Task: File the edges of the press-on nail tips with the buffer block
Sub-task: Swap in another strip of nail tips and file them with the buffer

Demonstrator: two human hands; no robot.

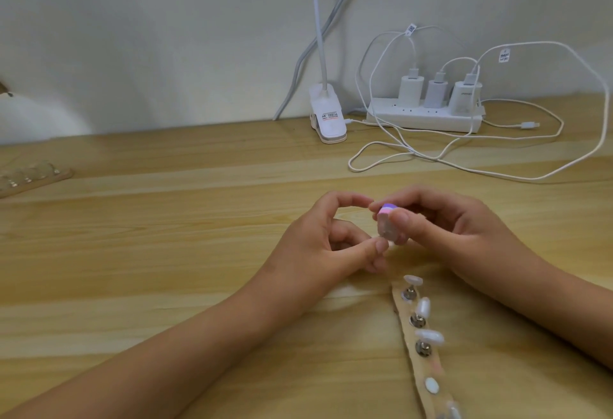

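head view: the buffer block (387, 224), pale with a pink and purple end on top, is held upright just above the wooden table (166, 253), about mid-frame. the right hand (464, 229) comes in from the right of the block and grips it, with the thumb curled across its near face and the index finger bent over its coloured end. the left hand (318, 246) sits just left of the block. its thumb and a lower finger are closed together at the block's bottom edge, pinching a small pale nail tip (390, 245) that is mostly hidden by the thumb. its index finger arches up and over to meet the top of the block. whether the tip touches the block's bottom edge or is merely very close to it cannot be told.

below the block and slightly right, a tan holder strip (408, 329) runs toward the bottom edge of the frame. it carries more white nail tips (429, 335) on small metal studs.

well beyond the block, against the wall, lies a white power strip (424, 118) with three chargers (436, 92) plugged in, and white cables (564, 153) loop over the table around it. a white lamp clip (326, 117) stands beyond the block, slightly left. far left of the block, at the frame edge, lies a second strip (33, 178) with clear tips.
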